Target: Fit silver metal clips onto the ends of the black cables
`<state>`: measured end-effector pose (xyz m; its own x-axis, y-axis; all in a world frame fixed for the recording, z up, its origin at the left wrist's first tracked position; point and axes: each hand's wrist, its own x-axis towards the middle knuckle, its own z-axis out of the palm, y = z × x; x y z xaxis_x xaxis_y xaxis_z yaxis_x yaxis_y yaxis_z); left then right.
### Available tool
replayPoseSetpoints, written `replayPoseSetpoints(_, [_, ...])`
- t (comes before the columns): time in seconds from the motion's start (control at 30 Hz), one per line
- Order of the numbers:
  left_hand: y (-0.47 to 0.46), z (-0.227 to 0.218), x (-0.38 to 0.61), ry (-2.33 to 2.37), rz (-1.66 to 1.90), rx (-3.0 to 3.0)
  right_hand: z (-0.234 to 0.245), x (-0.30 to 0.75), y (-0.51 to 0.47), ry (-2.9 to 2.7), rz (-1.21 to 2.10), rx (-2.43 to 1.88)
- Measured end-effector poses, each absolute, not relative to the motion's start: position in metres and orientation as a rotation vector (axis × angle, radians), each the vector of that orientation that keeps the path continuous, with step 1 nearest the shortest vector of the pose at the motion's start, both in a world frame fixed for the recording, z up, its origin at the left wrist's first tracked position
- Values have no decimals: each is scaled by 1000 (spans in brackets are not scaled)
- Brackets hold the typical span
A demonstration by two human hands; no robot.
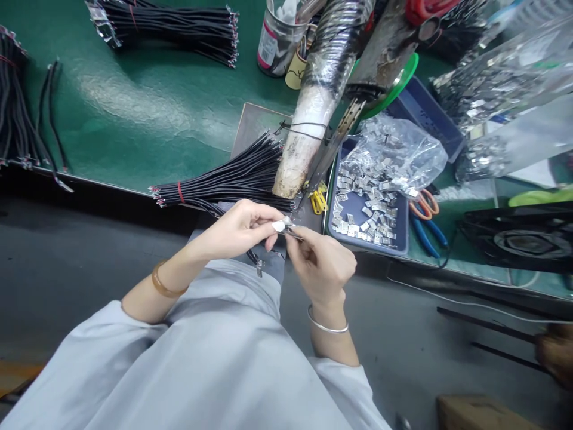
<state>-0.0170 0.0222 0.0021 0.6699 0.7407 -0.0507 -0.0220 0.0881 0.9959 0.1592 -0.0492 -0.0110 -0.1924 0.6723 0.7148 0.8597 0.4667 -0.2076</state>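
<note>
Near the bench's front edge, my left hand [250, 227] is closed in a pinch, with a small white piece [280, 226] at its thumb tip. My right hand [324, 260] meets it, thumb and forefinger pinched on a thin metal piece too small to identify. A bundle of black cables [228, 179], tied with a red band, lies just beyond my hands. A cable end with a metal connector [259, 267] hangs below my left hand. To the right stands a blue tray [400, 239] of small metal connector shells [369, 209], with a plastic bag [398, 149] in it.
A wrapped duct [313, 113] comes down over the cables. Beside the tray lie orange-handled pliers [424, 205], blue-handled pliers [427, 236] and a black fan [521, 239]. More cable bundles [174, 30] lie at the back left, near a jar [278, 42].
</note>
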Motion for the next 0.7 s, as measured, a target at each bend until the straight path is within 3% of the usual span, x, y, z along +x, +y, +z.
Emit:
replayPoseSetpoints(0.3, [13, -6, -8, 725, 765, 1701, -1, 163, -53, -1626, 490, -1489])
replayPoseSetpoints(0.53, [9, -5, 4, 884, 875, 1397, -7, 170, -51, -1172, 155, -1182])
replayPoseSetpoints(0.7, [11, -1, 8, 920, 912, 1355, -19, 167, -54, -1345, 94, -1278])
